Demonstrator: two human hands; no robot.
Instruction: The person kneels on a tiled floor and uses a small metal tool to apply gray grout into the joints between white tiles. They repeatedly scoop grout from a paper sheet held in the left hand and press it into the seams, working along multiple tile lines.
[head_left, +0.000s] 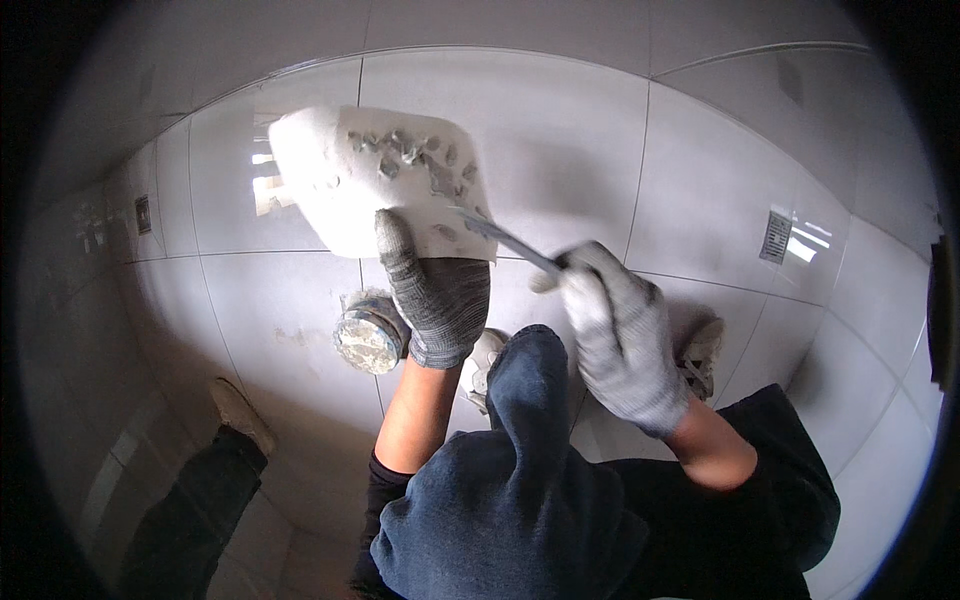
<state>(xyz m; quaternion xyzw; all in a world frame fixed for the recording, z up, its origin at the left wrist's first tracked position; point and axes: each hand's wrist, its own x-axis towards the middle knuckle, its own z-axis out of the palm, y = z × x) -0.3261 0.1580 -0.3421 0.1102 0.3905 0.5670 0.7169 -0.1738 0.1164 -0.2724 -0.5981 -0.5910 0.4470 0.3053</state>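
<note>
So I've got this off-white sheet up at about 11 o'clock, over the pale tiled floor, and honestly it looks pretty messy. It's flat and roughly four-sided with softened top corners, mostly bare on its 9 o'clock side apart from a faint smudge. From 12 round to 4 o'clock it's covered in lumpy grey dabs, some small and oval, a few running together into a thicker streak. My left grip, in a dark grey knit glove, is clamped on its bottom edge, thumb lying across the face. My right grip, in a lighter glove, is closed around a thin grey tool slanting toward 10 o'clock. Its far end overlaps the sheet near the dabs, but it's motion-blurred, so I can't tell if it's touching. A round, crusty container sits between 8 and 9 o'clock, just beside my left wrist.
</note>
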